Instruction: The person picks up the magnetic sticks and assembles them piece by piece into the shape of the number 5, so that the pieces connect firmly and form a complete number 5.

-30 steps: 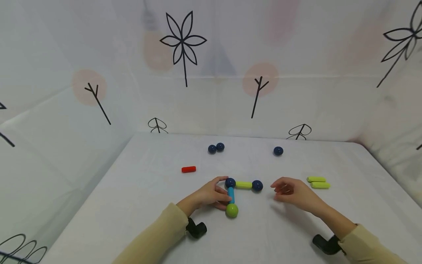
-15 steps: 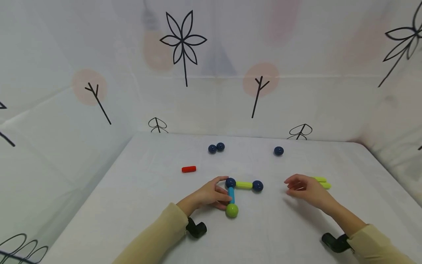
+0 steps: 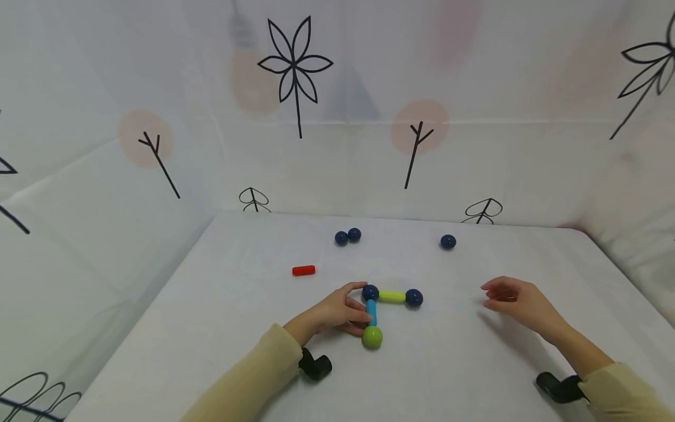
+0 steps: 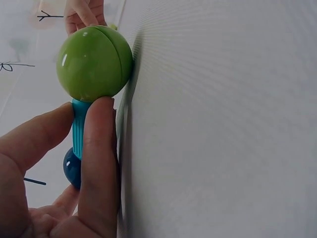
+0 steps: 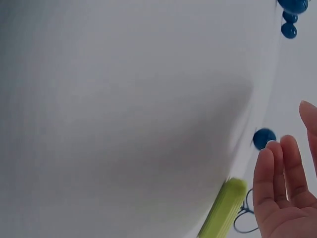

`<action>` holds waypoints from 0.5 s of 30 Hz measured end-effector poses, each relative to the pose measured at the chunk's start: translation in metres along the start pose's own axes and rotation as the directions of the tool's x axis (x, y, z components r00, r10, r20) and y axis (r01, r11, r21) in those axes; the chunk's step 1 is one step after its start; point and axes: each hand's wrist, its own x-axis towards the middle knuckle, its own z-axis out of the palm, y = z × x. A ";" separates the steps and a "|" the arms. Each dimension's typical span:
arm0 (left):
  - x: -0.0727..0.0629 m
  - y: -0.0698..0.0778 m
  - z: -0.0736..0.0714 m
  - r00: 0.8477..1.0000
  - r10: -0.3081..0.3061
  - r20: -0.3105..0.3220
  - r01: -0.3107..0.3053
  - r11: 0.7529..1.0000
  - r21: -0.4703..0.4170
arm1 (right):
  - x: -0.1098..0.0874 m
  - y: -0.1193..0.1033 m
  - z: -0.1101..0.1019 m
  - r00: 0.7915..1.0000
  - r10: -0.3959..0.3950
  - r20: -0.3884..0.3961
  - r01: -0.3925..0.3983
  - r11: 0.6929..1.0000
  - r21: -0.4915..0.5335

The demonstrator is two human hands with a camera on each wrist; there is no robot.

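Observation:
My left hand [image 3: 334,310] pinches the blue rod [image 4: 78,129] between thumb and finger, and another finger reaches the dark blue ball [image 3: 371,292] at the rod's far end. A green ball [image 3: 372,337] sits at the rod's near end. From that dark blue ball a yellow-green rod [image 3: 392,296] runs right to a second dark blue ball [image 3: 413,298]. My right hand [image 3: 524,302] hovers over the table at the right, fingers loosely bent, holding nothing. A loose yellow-green rod [image 5: 225,208] shows beside it in the right wrist view; in the head view the hand hides it.
At the back of the white table [image 3: 253,252] lie a pair of dark blue balls [image 3: 348,237] and a single dark blue ball [image 3: 448,242]. A red rod [image 3: 303,270] lies left of the joined pieces. Patterned cloth [image 3: 348,164] hangs behind and along the sides.
My right hand has moved right, away from the joined pieces, and now covers the two loose yellow-green rods in the head view. The left hand keeps its hold on the blue rod.

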 end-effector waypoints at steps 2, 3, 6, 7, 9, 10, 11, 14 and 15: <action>0.000 -0.001 0.000 1.000 0.001 0.002 -0.001 1.000 0.000 | -0.001 0.004 -0.004 1.000 0.011 -0.007 -0.011 1.000 -0.007; 0.000 -0.001 0.000 1.000 0.001 0.002 -0.001 1.000 0.002 | -0.002 0.007 -0.005 1.000 0.015 -0.013 -0.015 1.000 -0.013; 0.000 -0.001 0.000 1.000 0.001 0.002 -0.001 1.000 -0.001 | -0.003 0.012 -0.009 0.999 0.026 -0.028 -0.027 0.999 -0.027; 0.000 -0.001 0.000 1.000 0.002 0.002 -0.002 1.000 -0.002 | -0.004 0.014 -0.010 0.999 0.025 -0.034 -0.027 0.999 -0.034; 0.000 -0.001 0.000 1.000 0.002 0.002 -0.002 1.000 -0.006 | -0.004 0.017 -0.012 0.999 0.031 -0.040 -0.033 0.999 -0.043; 0.000 -0.001 0.000 1.000 0.003 0.003 -0.003 1.000 -0.008 | -0.004 0.019 -0.013 0.999 0.033 -0.043 -0.036 0.998 -0.048; 0.000 -0.001 0.000 1.000 0.003 0.003 -0.003 1.000 -0.010 | -0.005 0.020 -0.014 0.998 0.037 -0.046 -0.039 0.998 -0.053; 0.000 -0.001 0.000 1.000 0.002 0.005 -0.002 1.000 -0.012 | -0.005 0.024 -0.018 0.997 0.055 -0.051 -0.059 0.996 -0.071; 0.000 -0.001 0.000 1.000 0.002 0.005 -0.002 1.000 -0.013 | -0.005 0.026 -0.020 0.997 0.061 -0.054 -0.065 0.995 -0.078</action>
